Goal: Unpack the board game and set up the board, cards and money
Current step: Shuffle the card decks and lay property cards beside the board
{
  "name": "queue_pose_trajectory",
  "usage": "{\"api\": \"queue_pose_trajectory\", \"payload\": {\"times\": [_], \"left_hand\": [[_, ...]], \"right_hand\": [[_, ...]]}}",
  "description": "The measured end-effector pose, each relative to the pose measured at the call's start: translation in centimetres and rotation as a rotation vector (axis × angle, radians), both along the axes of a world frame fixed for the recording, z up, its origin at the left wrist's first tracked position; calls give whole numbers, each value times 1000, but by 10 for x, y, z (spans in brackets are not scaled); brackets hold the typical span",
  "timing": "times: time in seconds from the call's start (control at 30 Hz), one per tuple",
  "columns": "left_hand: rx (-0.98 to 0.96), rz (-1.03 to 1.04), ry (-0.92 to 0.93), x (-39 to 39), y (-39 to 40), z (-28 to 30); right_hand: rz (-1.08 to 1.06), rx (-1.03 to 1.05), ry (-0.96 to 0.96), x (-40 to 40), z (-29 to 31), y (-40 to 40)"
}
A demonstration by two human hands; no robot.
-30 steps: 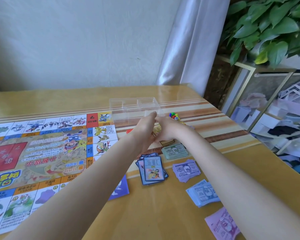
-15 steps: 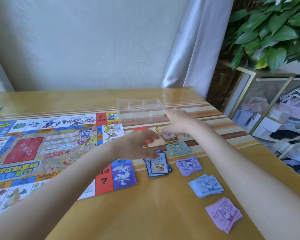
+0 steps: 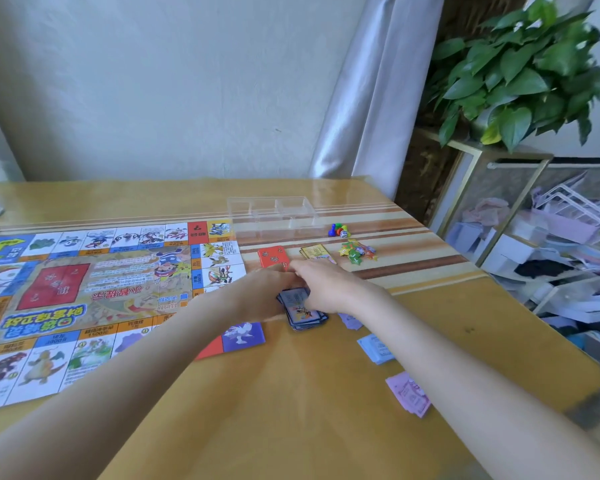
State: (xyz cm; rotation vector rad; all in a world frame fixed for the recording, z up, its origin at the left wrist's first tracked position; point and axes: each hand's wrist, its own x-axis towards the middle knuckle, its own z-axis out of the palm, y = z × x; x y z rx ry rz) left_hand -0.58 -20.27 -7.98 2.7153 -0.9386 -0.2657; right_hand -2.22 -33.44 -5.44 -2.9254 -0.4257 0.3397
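Both my hands are down on the blue cards (image 3: 303, 311), just right of the board (image 3: 94, 289): left hand (image 3: 267, 292) at the stack's left edge, right hand (image 3: 329, 289) over its top. Whether my fingers actually pinch it, I cannot tell. These should be light, stiff and slick, a loose stack likely to fan out, so I'd squeeze it by the long edges. Behind, the clear tray (image 3: 274, 216) looks empty in every compartment. Money piles lie well apart at right.
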Motion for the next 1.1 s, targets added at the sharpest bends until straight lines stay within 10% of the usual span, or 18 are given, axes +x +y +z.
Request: {"api": "queue_pose_trajectory", "payload": {"times": [0.3,1.1], "left_hand": [[78,-6,14,10,1,6],[-45,56,25,6,7,-5]], "right_hand": [[9,7,240,-1,8,-9],[-210,20,-67,-27,-28,31]]}}
